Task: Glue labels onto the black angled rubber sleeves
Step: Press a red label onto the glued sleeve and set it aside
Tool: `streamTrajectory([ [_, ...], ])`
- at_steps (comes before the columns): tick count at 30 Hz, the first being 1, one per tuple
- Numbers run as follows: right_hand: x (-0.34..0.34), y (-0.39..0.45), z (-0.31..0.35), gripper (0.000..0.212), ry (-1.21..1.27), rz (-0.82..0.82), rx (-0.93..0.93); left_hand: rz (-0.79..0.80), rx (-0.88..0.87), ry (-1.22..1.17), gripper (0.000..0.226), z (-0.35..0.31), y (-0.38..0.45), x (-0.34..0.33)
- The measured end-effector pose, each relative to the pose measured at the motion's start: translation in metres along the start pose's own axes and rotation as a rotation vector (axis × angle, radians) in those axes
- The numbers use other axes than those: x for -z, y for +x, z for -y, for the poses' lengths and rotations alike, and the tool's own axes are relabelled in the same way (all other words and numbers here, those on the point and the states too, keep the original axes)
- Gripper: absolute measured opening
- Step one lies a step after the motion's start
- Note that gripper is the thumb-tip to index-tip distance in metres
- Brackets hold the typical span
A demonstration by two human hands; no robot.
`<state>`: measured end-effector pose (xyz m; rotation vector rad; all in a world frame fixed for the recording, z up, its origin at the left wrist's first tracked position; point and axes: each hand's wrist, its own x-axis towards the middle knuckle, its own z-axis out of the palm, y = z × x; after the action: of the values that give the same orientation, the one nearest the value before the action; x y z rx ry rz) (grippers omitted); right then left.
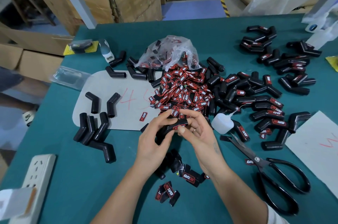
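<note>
Centrally, both hands' fingers gripping a black sleeve (171, 129), label pile (182, 90) behind, glue bottle (222, 124) and scissors (270, 170) right

Heap of red-and-black printed labels (181, 92) at ctr of green-topped table (76, 174), clear plastic bag (170, 53) behind it. Unlabelled black angled rubber sleeves (95, 128) to left, labelled sleeves (270, 106) to right. Black-handled steel scissors (270, 174) front right; white power strip (36, 174) front left.
</note>
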<state>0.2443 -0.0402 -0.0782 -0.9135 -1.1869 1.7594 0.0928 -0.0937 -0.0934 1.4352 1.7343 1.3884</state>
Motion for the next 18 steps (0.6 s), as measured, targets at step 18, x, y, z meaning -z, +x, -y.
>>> streamTrajectory([
  [18, 0.0056, 0.0038, 0.0031, 0.036, -0.027, 0.043, 0.001, -0.006, 0.032, -0.109, 0.064, -0.0067, 0.0041, 0.0039],
])
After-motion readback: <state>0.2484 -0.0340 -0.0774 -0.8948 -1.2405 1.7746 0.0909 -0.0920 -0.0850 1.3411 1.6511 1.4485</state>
